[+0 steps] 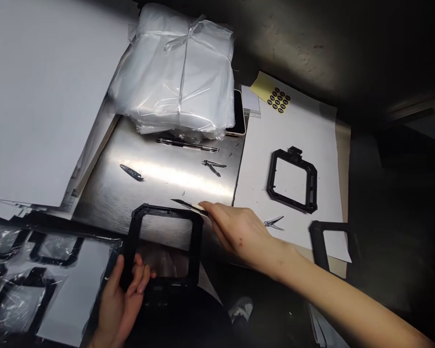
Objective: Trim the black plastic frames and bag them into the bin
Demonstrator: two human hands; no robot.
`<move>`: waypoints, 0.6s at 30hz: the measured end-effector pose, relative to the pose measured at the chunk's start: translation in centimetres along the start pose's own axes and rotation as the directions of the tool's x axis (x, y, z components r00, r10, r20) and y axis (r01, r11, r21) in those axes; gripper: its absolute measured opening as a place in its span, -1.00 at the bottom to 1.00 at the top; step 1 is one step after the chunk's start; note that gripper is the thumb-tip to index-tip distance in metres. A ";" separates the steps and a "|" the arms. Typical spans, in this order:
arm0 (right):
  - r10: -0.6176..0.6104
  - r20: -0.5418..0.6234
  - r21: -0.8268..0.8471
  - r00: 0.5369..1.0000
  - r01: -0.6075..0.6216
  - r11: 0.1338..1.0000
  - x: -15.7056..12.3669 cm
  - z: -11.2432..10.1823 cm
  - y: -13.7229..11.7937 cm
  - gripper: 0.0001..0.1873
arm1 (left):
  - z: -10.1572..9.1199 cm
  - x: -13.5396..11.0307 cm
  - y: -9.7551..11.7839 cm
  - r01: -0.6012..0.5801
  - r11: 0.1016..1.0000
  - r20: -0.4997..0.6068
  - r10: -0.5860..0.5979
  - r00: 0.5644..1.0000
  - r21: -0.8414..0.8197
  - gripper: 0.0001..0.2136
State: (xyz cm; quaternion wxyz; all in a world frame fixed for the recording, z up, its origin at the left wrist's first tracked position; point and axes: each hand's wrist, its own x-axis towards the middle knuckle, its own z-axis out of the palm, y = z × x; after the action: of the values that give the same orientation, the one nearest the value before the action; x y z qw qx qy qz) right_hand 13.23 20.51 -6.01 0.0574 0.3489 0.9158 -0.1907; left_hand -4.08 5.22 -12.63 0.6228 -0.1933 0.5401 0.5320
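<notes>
My left hand (118, 302) is closed around the left side of a black plastic frame (196, 246), held tilted over the table's near edge. My right hand (239, 227) pinches a craft knife (183, 202) with a pale handle, its dark blade pointing left. The blade lies just above the frame's top right corner; whether they touch I cannot tell. Another black frame (292, 201) with a small bracket lies on white paper (255, 169) to the right. A further, blurred black frame (317, 246) sits at the paper's near right corner, beyond my right forearm.
Tied plastic bags (159, 72) stand at the back beside a phone (240, 116). A pen (186, 144), small clippers (213, 165), a dark flat piece (131, 172) and more clippers (274, 222) lie about. Round stickers (279, 100) lie behind; bagged frames (20, 304) fill the lower left.
</notes>
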 end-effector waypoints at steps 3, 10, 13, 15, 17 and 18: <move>-0.014 0.111 -0.118 0.994 0.028 0.993 0.7 -0.2 -0.5 -0.70 | 0.2 0.3 -0.1 0.000 1.000 -0.042 -0.001 0.999 -0.019 -0.74; 0.025 0.219 -0.290 0.975 0.041 0.956 1.5 -0.4 -0.1 -0.45 | 0.4 0.4 -0.1 -0.017 1.000 -0.099 0.018 0.995 0.005 -0.76; 0.059 0.150 -0.248 0.987 -0.020 0.969 0.9 -0.1 0.9 -0.51 | 0.3 0.5 -0.1 -0.016 1.000 -0.091 0.017 0.996 0.021 -0.70; 0.092 0.093 -0.217 0.991 -0.070 0.974 0.3 0.1 1.5 -0.57 | 0.1 0.6 -0.1 -0.005 0.999 -0.080 0.007 0.997 0.033 -0.62; 0.122 0.061 -0.197 0.991 -0.107 0.974 -0.4 0.3 2.0 -0.60 | 0.0 0.7 -0.1 0.011 0.999 -0.077 -0.007 0.997 0.046 -0.59; 0.129 0.062 -0.193 0.990 -0.115 0.974 -0.6 0.3 2.1 -0.60 | 0.0 0.7 -0.1 0.018 0.998 -0.078 -0.014 0.997 0.052 -0.58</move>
State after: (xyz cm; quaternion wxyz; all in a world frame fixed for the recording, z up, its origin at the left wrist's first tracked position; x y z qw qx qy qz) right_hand 15.04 21.44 -6.76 0.1357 0.3904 0.9037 -0.1118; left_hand -4.11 5.46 -13.24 0.6105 -0.2017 0.5761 0.5048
